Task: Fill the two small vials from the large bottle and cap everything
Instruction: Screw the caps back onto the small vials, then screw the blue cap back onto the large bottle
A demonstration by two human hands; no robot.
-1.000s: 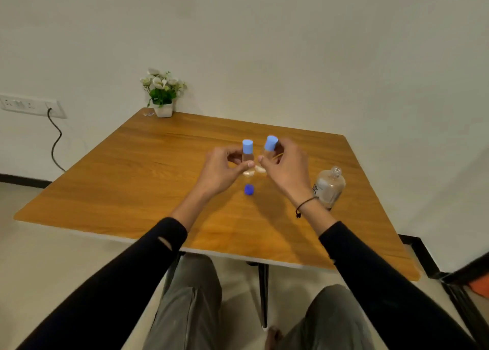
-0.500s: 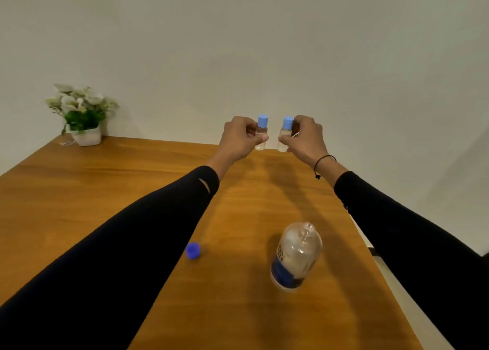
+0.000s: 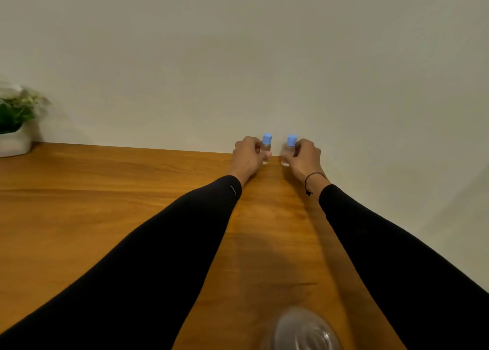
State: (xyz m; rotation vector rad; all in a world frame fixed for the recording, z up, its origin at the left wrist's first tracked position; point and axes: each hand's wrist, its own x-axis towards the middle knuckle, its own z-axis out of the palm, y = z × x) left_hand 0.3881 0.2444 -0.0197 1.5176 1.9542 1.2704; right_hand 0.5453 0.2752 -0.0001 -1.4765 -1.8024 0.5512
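Both arms stretched to the far edge of the bench (image 3: 105, 190), by the wall.

Left hand (image 3: 247, 157): grip pinched round the body of the left vial (image 3: 266, 148), fingers wrapped at its mid-section, blue cap clear above them. Right hand (image 3: 304, 159): the same, grip pressed round the right vial (image 3: 288, 149), its blue cap also showing. The two vials stand upright, just beside each other, not touching. Their bases look to be at or very near the bench top; I cannot tell whether they are set down.

Large bottle (image 3: 301, 328): near edge, bottom of view, blurred, between my forearms. I cannot make out a cap on it from here. A potted plant (image 3: 16, 122) sits at the far left, well apart from the work.

Handling, as I judge it:
- Vials: small, clear, stiff-walled, light even with liquid in them. Narrow bases, so easily tipped. Hold at the body below the cap, as now; release straight up, no sideways drag.
- Smooth walls may be slippery if wet.
- Large bottle: thin, soft-sided plastic by the look. It will give under a squeeze, so hold it at the waist with a gentle grip, especially if open.

Vials look capped; the bottle probably remains to be closed.
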